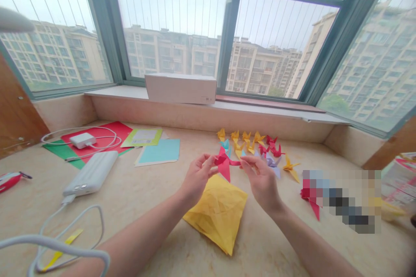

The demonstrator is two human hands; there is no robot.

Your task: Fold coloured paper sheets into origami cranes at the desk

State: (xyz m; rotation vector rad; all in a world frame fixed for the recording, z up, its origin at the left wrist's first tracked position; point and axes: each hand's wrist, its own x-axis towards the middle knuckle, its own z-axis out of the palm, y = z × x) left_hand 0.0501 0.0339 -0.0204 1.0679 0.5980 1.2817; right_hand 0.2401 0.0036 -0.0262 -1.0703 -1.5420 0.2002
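A red origami crane [223, 165] is held up between my two hands, its wings and pointed ends showing. My left hand [200, 175] pinches one pointed end with thumb and fingers. On the other side, my right hand [261, 177] grips the opposite tip. Below them a creased yellow paper [219, 214] lies on the sill, one corner toward me. Just behind my hands stand several finished paper cranes: yellow ones [247, 140], red ones [277, 149], a light blue one [225, 145] and a lilac one [273, 164].
A power bank [92, 173] with a white cable lies at left, near a charger [82, 140] on red paper [107, 134]. Blue paper sheets [160, 151] lie left of centre. A white box [180, 89] sits on the window ledge. A blurred patch [341, 201] covers something at right.
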